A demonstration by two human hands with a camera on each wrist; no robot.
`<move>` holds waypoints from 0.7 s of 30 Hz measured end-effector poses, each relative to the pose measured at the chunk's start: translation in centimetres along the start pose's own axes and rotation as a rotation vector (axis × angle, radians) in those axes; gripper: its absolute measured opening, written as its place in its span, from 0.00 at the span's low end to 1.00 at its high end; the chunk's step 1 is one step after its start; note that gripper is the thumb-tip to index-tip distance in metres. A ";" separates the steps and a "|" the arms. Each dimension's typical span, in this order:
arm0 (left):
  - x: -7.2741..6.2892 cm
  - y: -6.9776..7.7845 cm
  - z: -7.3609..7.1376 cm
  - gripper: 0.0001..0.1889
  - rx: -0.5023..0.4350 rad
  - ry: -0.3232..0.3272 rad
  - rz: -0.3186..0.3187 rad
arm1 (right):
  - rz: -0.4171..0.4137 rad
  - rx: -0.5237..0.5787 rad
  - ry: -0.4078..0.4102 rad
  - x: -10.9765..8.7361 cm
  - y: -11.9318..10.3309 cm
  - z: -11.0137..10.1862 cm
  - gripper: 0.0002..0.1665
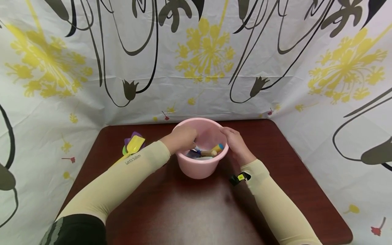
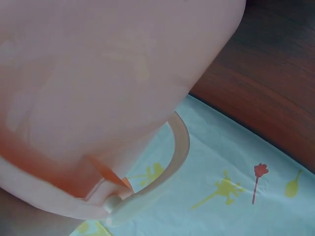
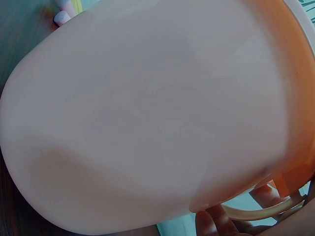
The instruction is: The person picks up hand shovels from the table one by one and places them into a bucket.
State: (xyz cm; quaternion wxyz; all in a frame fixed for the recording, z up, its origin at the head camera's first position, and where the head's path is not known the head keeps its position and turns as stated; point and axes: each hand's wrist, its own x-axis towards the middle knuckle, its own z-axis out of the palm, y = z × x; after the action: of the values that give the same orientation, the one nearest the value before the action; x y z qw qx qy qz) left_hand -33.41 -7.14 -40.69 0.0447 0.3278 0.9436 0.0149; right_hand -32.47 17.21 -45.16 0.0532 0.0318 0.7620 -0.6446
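Note:
A pink bucket (image 1: 197,169) stands upright on the table, with several small items inside. Among them are a yellow piece with a blue end (image 1: 218,148) and a tan stick-like piece (image 1: 209,153). My left hand (image 1: 182,137) reaches over the rim into the bucket; its fingertips are hidden, so what they touch does not show. At the right rim, my right hand (image 1: 237,144) grips the bucket, thumb at the rim and fingers round the outside. The bucket's curved carrying handle (image 2: 181,142) hangs at the side, and the right fingers (image 3: 221,221) lie by it in the right wrist view.
Left of the bucket, a yellow toy shovel (image 1: 134,145) lies over purple (image 1: 136,134) and green (image 1: 124,150) pieces, partly behind the left sleeve. The dark red table (image 1: 196,211) meets a patterned white sheet (image 1: 171,85) at the back and sides.

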 end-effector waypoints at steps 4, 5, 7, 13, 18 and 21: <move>-0.1 0.0 0.2 0.05 0.008 -0.003 0.000 | -0.002 0.015 0.003 0.0 0.0 0.1 0.33; -0.1 0.0 0.2 0.06 0.011 -0.004 0.001 | -0.001 0.014 0.002 0.0 -0.1 0.1 0.33; -0.1 0.0 0.3 0.08 0.012 -0.009 0.003 | 0.002 0.010 0.000 0.0 0.0 0.1 0.33; -0.2 -0.1 0.2 0.07 -0.007 -0.013 0.022 | 0.007 0.007 -0.007 0.0 0.1 0.1 0.34; -0.2 -0.2 -0.2 0.07 -0.044 0.032 0.013 | 0.010 0.010 -0.005 0.0 0.1 0.1 0.34; -0.3 -0.3 -0.6 0.08 -0.074 0.052 -0.008 | 0.007 0.009 -0.005 0.1 0.2 0.1 0.35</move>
State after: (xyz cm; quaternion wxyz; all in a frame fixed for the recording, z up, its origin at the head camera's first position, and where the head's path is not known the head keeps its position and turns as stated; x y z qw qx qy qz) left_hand -33.37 -7.56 -40.12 0.0324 0.3218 0.9445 0.0581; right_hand -32.56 17.16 -45.37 0.0574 0.0331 0.7590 -0.6477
